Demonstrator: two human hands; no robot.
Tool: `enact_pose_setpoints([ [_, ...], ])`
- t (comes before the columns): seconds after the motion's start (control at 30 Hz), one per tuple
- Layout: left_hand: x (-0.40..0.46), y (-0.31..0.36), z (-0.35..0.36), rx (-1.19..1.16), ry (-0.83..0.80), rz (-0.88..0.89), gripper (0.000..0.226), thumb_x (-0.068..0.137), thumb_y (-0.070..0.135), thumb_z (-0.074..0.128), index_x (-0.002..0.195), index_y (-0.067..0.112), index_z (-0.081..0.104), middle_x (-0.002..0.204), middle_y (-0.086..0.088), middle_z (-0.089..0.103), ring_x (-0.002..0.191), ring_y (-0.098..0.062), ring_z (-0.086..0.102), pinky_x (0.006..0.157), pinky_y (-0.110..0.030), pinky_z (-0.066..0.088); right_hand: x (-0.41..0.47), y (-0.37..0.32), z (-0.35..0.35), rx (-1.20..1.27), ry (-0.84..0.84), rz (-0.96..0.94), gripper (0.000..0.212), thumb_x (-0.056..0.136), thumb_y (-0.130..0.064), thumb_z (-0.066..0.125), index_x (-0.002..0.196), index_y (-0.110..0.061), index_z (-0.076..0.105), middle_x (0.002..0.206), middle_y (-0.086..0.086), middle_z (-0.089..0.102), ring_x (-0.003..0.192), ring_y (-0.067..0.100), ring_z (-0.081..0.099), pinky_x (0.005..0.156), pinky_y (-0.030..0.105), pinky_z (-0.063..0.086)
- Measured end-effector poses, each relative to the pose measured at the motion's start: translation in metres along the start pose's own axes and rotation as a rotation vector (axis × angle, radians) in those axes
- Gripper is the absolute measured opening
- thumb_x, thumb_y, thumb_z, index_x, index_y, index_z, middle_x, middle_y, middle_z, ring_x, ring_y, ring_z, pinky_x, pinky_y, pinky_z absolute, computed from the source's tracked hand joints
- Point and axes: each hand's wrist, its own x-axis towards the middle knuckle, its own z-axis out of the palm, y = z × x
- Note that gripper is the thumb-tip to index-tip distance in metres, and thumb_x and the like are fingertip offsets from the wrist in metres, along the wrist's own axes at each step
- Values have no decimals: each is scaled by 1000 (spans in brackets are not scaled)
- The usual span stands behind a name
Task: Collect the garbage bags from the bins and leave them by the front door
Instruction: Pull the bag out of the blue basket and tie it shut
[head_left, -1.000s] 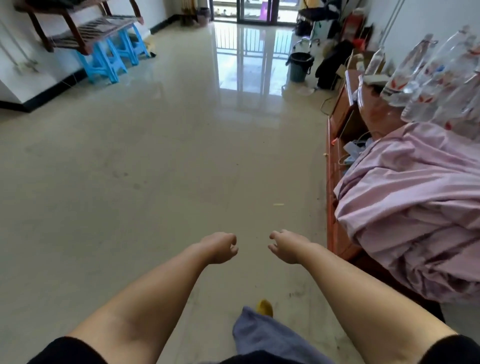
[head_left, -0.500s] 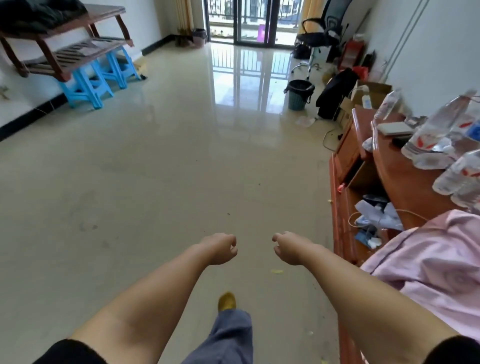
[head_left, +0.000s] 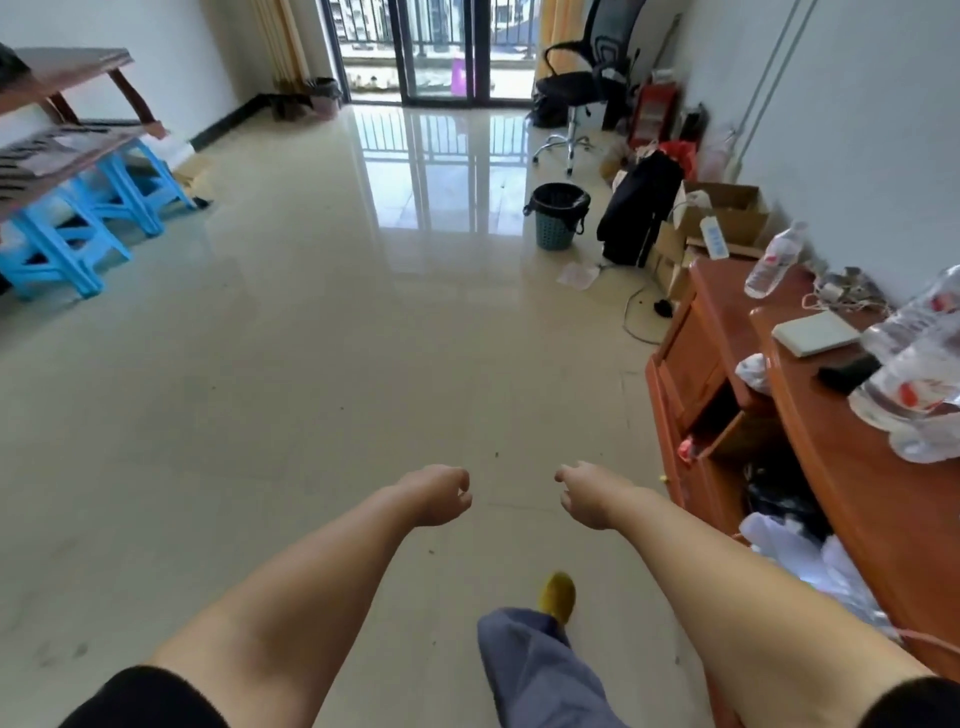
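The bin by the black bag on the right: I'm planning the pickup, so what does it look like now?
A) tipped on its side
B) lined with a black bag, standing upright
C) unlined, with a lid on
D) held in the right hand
B: the bin stands upright on the floor with a black liner folded over its rim, far ahead of both empty hands.

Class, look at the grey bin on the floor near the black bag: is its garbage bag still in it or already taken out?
Still in: the black garbage bag lines the grey bin, folded over its rim.
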Motion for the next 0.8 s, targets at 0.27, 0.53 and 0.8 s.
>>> enact_pose_setpoints([
  [0.27, 183, 10, -121, -119, 29, -69, 36, 96, 35, 39, 123, 17, 53, 127, -8, 57, 112, -27, 55, 92, -35, 46, 173, 73, -139, -76, -53, -8, 43, 98, -25, 34, 141, -18, 34, 141, 10, 41, 123, 31, 48, 98, 39, 43],
  [0.53, 342, -12, -234, -112, 14, -92, 36, 95, 36, 39, 124, 18, 52, 130, -8, 56, 115, -28, 54, 93, -34, 44, 335, 99, -265, -75, -61, -27, 43, 98, -21, 32, 141, -15, 34, 143, 12, 41, 125, 31, 47, 99, 36, 40],
  [0.8, 530, -65, -382, -68, 17, -43, 35, 96, 35, 39, 122, 16, 53, 127, -9, 58, 113, -28, 54, 93, -34, 44, 523, 101, -394, 15, -17, 16, 43, 98, -23, 34, 140, -14, 35, 143, 13, 41, 127, 30, 44, 101, 36, 38],
])
